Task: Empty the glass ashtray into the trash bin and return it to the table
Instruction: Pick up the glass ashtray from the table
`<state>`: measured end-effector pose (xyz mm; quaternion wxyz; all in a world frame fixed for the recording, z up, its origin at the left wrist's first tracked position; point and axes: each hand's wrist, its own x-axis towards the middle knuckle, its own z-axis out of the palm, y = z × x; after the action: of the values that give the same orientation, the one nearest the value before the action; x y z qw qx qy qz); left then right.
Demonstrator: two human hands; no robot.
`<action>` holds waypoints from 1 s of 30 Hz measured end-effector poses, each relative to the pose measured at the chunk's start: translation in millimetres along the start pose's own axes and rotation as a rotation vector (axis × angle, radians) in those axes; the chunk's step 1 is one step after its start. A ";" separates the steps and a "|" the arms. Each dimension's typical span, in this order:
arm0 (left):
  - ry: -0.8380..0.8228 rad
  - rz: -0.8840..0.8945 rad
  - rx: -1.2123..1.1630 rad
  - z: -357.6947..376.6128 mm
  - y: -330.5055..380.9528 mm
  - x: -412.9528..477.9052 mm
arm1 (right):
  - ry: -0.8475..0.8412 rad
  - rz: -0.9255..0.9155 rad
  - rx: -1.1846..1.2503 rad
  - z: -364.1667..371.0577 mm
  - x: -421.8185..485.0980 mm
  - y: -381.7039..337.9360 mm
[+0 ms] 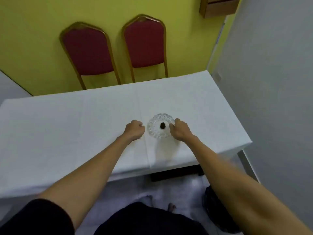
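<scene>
A round cut-glass ashtray (156,123) sits on the white-clothed table (67,133), with a small dark lump (163,125) in its middle. My right hand (180,130) lies against the ashtray's right rim, fingers curled onto the edge. My left hand (134,130) rests on the cloth just left of the ashtray, closed into a loose fist, a small gap apart from the glass. A dark bag-lined bin (210,197) shows partly on the floor at the lower right, behind my right forearm.
Two red chairs with gold frames (88,51) (145,44) stand against the yellow wall beyond the table. A grey wall (271,82) runs close along the table's right end. A wooden box (218,6) hangs high on the wall.
</scene>
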<state>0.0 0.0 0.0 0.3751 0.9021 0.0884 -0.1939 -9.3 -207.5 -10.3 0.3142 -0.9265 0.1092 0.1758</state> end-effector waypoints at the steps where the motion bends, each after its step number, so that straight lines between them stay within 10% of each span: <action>1: -0.006 0.001 0.003 1.2 -1.0 1.6 | -0.004 0.029 0.021 2.7 0.2 -1.7; 23: 0.111 0.090 -0.147 39.9 29.8 13.5 | 0.204 0.293 0.251 6.9 -18.6 3.1; 30: -0.115 0.127 -0.358 71.5 71.8 -18.5 | 0.363 0.394 0.393 -11.0 -68.7 45.4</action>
<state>-15.2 -101.6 7.8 0.5453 0.8123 0.0428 -0.2023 -83.6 -243.4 0.2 0.4225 -0.8253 0.3726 0.0406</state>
